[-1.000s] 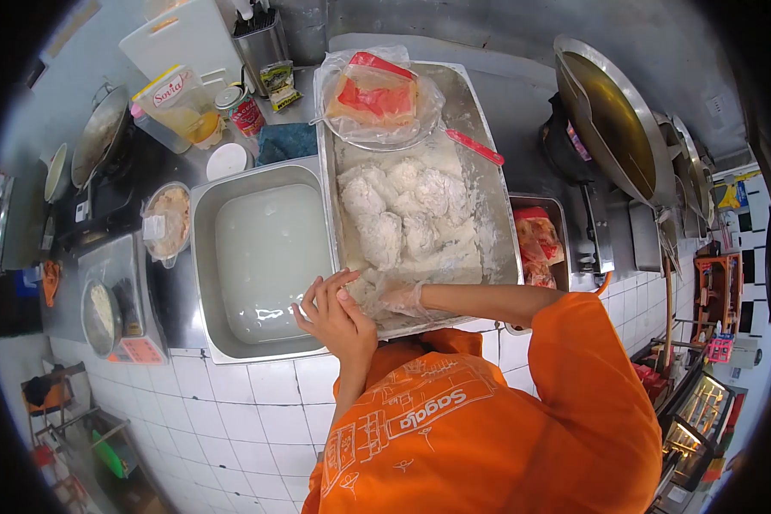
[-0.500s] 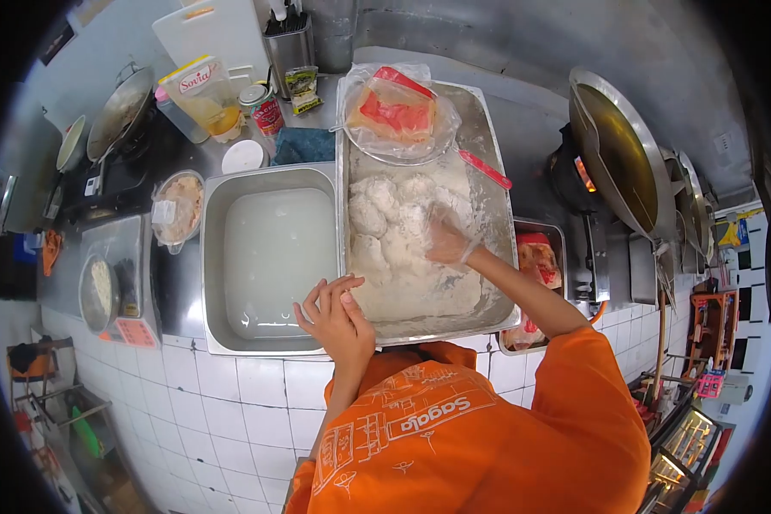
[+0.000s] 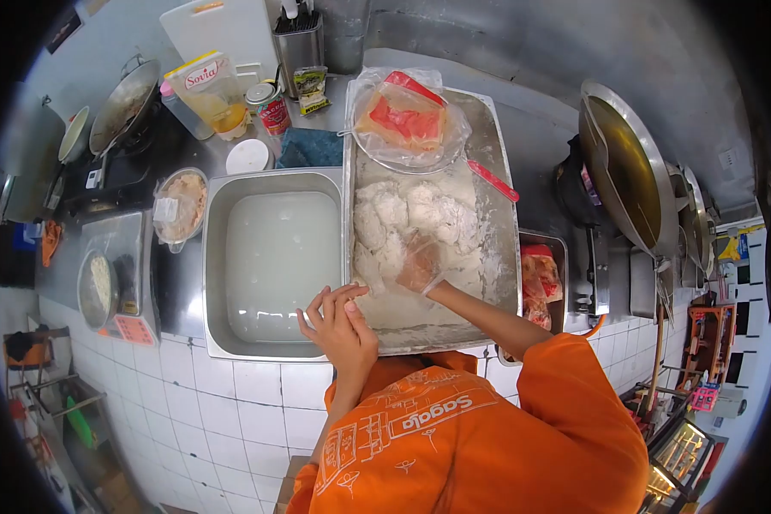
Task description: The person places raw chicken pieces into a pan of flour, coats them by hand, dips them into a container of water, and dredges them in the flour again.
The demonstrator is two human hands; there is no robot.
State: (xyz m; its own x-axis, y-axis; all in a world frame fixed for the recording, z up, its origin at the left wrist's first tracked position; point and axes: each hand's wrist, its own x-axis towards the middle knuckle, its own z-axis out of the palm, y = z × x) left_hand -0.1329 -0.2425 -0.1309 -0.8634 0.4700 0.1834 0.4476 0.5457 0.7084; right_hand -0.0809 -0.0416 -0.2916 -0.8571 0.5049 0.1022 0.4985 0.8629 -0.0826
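Several flour-coated pieces (image 3: 390, 207) lie in loose flour in a long metal tray (image 3: 507, 257). My right hand (image 3: 420, 262), in a thin clear glove, is down in the flour at the near side of these pieces; its fingertips are hidden and blurred. My left hand (image 3: 338, 324) is bare and empty, its fingers apart, over the corner between the flour tray and a deep metal basin of cloudy liquid (image 3: 274, 257). A strainer holding a plastic bag with red printing (image 3: 407, 120) rests across the tray's far end. Beside it lies a red-handled utensil (image 3: 493, 181).
A large wok of oil (image 3: 630, 163) stands on a burner at the right. Near it is a small tray of red-wrapped food (image 3: 540, 278). At the left are a clear tub (image 3: 180, 208), a scale (image 3: 128, 257), a white lid (image 3: 248, 158) and a blue cloth (image 3: 310, 147).
My right hand has moved from the tray's near edge onto the coated pieces, then slightly back toward me and left. My left hand has stayed by the basin's corner. The view has shifted.
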